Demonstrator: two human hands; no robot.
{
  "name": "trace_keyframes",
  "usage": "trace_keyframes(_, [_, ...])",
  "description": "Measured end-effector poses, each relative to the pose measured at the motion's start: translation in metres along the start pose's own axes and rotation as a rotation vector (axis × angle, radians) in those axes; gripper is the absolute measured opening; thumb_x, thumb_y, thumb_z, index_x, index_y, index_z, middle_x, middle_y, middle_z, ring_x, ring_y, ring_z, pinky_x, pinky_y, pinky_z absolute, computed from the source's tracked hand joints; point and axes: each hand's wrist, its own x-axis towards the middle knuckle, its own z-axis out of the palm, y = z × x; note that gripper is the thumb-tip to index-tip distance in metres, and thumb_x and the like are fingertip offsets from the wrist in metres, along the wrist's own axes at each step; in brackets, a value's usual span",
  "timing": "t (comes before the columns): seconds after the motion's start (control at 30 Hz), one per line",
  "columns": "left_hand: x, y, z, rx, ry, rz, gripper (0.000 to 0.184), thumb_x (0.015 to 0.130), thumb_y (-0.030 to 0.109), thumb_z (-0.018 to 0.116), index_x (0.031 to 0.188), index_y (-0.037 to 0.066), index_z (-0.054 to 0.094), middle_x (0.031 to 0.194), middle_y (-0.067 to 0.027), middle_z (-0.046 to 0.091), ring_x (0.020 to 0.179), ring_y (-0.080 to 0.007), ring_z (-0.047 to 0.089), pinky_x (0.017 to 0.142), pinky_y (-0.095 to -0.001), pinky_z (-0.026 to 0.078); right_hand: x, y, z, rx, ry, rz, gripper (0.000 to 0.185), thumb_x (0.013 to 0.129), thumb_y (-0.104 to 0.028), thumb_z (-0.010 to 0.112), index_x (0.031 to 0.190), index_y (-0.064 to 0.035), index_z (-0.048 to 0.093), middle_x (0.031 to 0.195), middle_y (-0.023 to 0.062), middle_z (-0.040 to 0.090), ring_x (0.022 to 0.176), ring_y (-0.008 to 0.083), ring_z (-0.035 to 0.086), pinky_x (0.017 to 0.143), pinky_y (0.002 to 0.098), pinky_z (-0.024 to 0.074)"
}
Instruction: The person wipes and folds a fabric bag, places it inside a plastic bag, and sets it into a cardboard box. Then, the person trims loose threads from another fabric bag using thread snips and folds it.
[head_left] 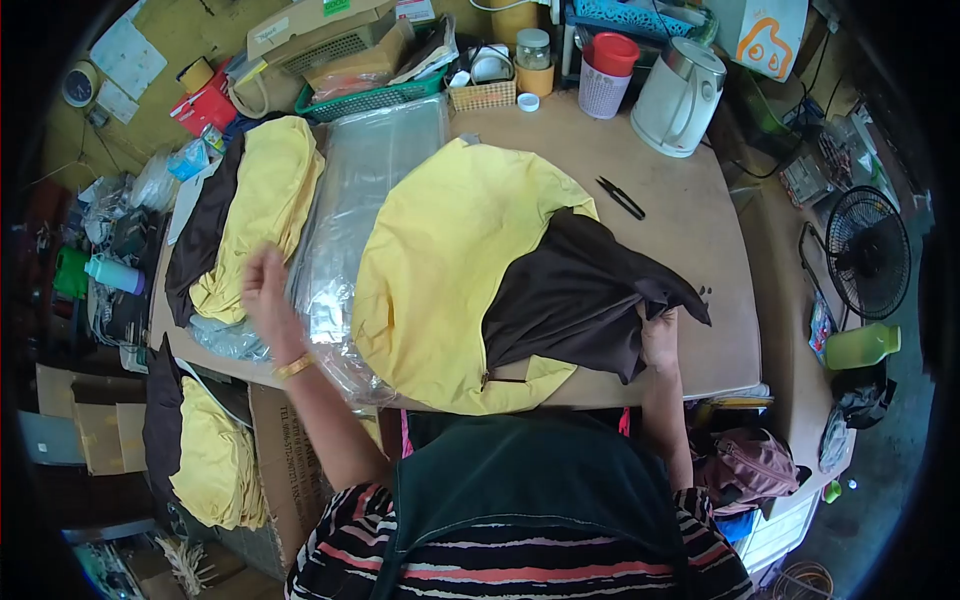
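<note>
A yellow and dark brown cloth piece (440, 240) lies spread on the table (700, 220) in front of me. My right hand (659, 338) grips the dark part at its right side, with the fingers partly hidden by the fabric. My left hand (268, 285) is raised at the left, near a folded stack of yellow and dark cloth (262, 190), its fingers curled; whether anything is in them is too blurred to tell. Between stack and cloth lie clear plastic sheets (365, 170). Small black snips (621, 198) rest beyond the cloth's right side.
At the back stand a white kettle (680, 100), a red-lidded cup (607, 80), a jar (533, 50) and a green basket (390, 95). Another yellow cloth stack (215, 450) sits low at the left by a cardboard box (285, 460). A black fan (868, 253) is at the right.
</note>
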Motion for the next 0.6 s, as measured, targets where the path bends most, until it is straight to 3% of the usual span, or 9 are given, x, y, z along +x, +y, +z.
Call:
trace_keyframes(0.07, [0.003, 0.025, -0.025, 0.325, 0.119, 0.283, 0.015, 0.087, 0.009, 0.068, 0.097, -0.001, 0.065, 0.073, -0.0031, 0.065, 0.068, -0.0090, 0.061, 0.067, -0.0201, 0.048, -0.001, 0.002, -0.003, -0.025, -0.023, -0.009, 0.026, 0.091, 0.004, 0.055, 0.116, -0.0019, 0.059, 0.116, 0.0066, 0.063, 0.107, 0.0157, 0.059, 0.098, 0.0333, 0.0446])
trace_keyframes(0.17, [0.045, -0.003, -0.131, 0.737, 0.072, 0.216, 0.037, 0.083, 0.002, 0.069, 0.119, -0.004, 0.059, 0.087, -0.0118, 0.070, 0.084, -0.0153, 0.067, 0.082, -0.0244, 0.050, 0.000, 0.004, -0.009, -0.097, -0.027, -0.033, 0.028, 0.091, 0.005, 0.055, 0.118, -0.0017, 0.057, 0.118, 0.0074, 0.062, 0.109, 0.0180, 0.058, 0.099, 0.0352, 0.0441])
trace_keyframes(0.23, [0.032, -0.001, -0.143, 0.717, 0.072, 0.357, 0.036, 0.084, 0.006, 0.071, 0.117, -0.002, 0.061, 0.083, -0.0082, 0.069, 0.077, -0.0125, 0.066, 0.070, -0.0228, 0.050, 0.000, 0.016, -0.032, -0.515, 0.007, -0.138, 0.027, 0.091, 0.003, 0.056, 0.117, -0.0016, 0.058, 0.118, 0.0081, 0.061, 0.110, 0.0200, 0.057, 0.100, 0.0360, 0.0422])
trace_keyframes(0.3, [0.022, 0.010, -0.135, 0.782, 0.037, 0.001, 0.013, 0.087, 0.014, 0.069, 0.093, 0.002, 0.070, 0.072, -0.0033, 0.066, 0.064, -0.0062, 0.059, 0.050, -0.0208, 0.041, 0.005, 0.035, -0.061, -0.775, 0.004, -0.201, 0.027, 0.091, 0.002, 0.057, 0.117, -0.0018, 0.058, 0.117, 0.0078, 0.061, 0.111, 0.0202, 0.056, 0.101, 0.0349, 0.0401])
trace_keyframes(0.33, [0.015, 0.005, -0.130, 0.890, 0.043, 0.073, 0.013, 0.087, 0.015, 0.069, 0.088, 0.002, 0.072, 0.068, -0.0015, 0.065, 0.061, -0.0080, 0.057, 0.053, -0.0220, 0.043, 0.005, 0.030, -0.054, -0.643, 0.014, -0.160, 0.026, 0.091, 0.001, 0.058, 0.117, -0.0020, 0.058, 0.117, 0.0072, 0.061, 0.110, 0.0196, 0.056, 0.101, 0.0341, 0.0394])
trace_keyframes(0.4, [-0.008, 0.003, -0.098, 0.859, -0.254, 0.159, 0.035, 0.083, 0.014, 0.071, 0.116, 0.003, 0.064, 0.093, -0.0054, 0.069, 0.079, -0.0139, 0.060, 0.067, -0.0271, 0.049, 0.005, 0.016, -0.035, -0.347, 0.058, -0.076, 0.026, 0.091, -0.001, 0.059, 0.117, -0.0027, 0.059, 0.116, 0.0057, 0.060, 0.108, 0.0181, 0.055, 0.100, 0.0325, 0.0382])
trace_keyframes(0.43, [-0.016, -0.007, -0.092, 0.765, -0.368, 0.013, 0.052, 0.078, 0.019, 0.076, 0.125, 0.005, 0.059, 0.109, -0.0086, 0.065, 0.090, -0.0160, 0.059, 0.072, -0.0294, 0.051, 0.004, 0.018, -0.032, -0.337, 0.029, -0.070, 0.026, 0.091, -0.001, 0.059, 0.117, -0.0027, 0.059, 0.116, 0.0057, 0.060, 0.108, 0.0181, 0.055, 0.100, 0.0325, 0.0382])
trace_keyframes(0.5, [-0.048, -0.004, -0.062, 0.885, -0.549, 0.048, 0.072, 0.067, 0.029, 0.086, 0.128, 0.007, 0.055, 0.111, -0.0097, 0.062, 0.093, -0.0179, 0.059, 0.072, -0.0301, 0.050, 0.007, 0.021, -0.040, -0.202, 0.060, -0.028, 0.025, 0.091, -0.001, 0.059, 0.116, -0.0044, 0.060, 0.114, 0.0042, 0.061, 0.107, 0.0159, 0.055, 0.099, 0.0322, 0.0386])
trace_keyframes(0.6, [-0.068, -0.030, -0.049, 0.919, -0.486, 0.224, 0.049, 0.071, 0.026, 0.082, 0.111, 0.003, 0.064, 0.091, -0.0069, 0.064, 0.077, -0.0130, 0.056, 0.063, -0.0276, 0.046, 0.012, 0.028, -0.058, -0.177, 0.027, -0.013, 0.025, 0.091, -0.001, 0.060, 0.115, -0.0060, 0.060, 0.113, 0.0034, 0.061, 0.106, 0.0143, 0.055, 0.098, 0.0322, 0.0398])
